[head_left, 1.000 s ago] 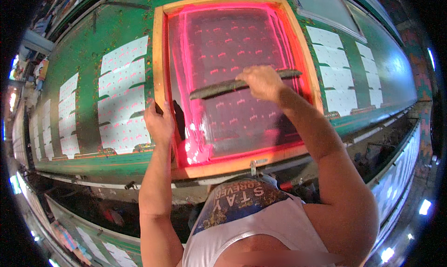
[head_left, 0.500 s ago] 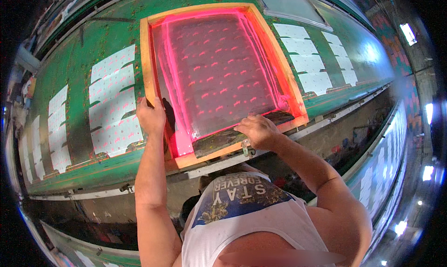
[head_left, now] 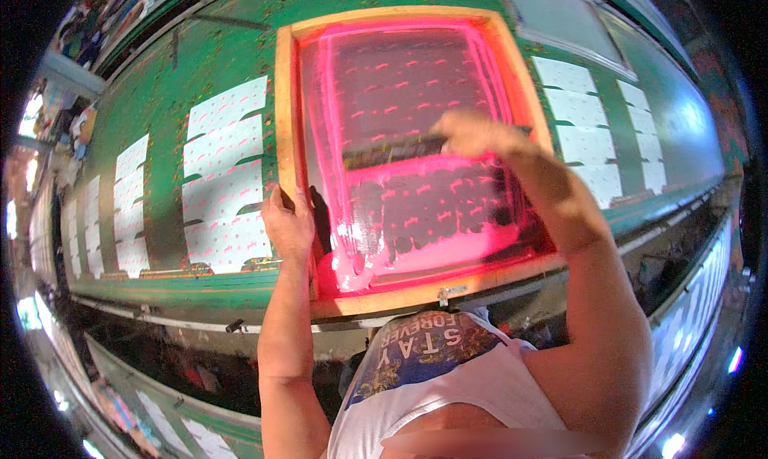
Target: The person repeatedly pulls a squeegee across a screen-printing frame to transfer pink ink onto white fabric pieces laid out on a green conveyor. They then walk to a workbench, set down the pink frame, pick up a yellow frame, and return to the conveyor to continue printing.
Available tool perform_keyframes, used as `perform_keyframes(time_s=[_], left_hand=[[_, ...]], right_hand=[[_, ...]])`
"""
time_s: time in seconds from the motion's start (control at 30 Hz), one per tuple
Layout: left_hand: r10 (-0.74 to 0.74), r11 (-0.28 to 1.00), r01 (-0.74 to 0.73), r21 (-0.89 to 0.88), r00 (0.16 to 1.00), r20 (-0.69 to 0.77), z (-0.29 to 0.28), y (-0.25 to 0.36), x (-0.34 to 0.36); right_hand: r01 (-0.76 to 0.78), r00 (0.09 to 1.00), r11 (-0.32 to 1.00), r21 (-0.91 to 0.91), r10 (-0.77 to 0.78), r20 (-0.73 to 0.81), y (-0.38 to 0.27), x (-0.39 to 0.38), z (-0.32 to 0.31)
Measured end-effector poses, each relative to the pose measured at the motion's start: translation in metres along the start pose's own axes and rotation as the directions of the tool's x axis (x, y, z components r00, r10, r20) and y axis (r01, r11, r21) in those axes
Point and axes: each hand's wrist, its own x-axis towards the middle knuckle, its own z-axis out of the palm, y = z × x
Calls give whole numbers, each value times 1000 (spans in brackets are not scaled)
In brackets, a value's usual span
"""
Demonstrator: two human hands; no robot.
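green table | wood-framed screen; white printed sheets either side; pale framed panel

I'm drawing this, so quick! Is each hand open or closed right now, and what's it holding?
Left hand: closed on the wooden frame's left side.
Right hand: closed, blurred, holding the dark bar.

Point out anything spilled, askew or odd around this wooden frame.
Nothing looks clearly broken. Pink ink is pooled in the near left corner of the wooden frame, a glossy blob among thinner smears. Reddish staining marks the frame's right inner side, and the green table looks speckled.
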Motion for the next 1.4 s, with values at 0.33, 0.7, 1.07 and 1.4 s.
perform_keyframes(time_s=[0.33,0.7,1.07,1.4], left_hand=[[-108,994,107,29,993,44,-2,5,-1],[-191,968,200,-149,979,67,2,1,-2],[-41,996,47,-70,996,80,0,-11,7],[1,1000,0,-2,992,125,-5,-8,14]], right_hand=[[-315,869,904,-288,152,-471,116,156,-149],[-241,891,912,-333,72,-449,96,137,-126],[-196,955,887,-419,75,-289,-30,-6,18],[-200,962,906,-373,109,-252,-152,-135,157]])
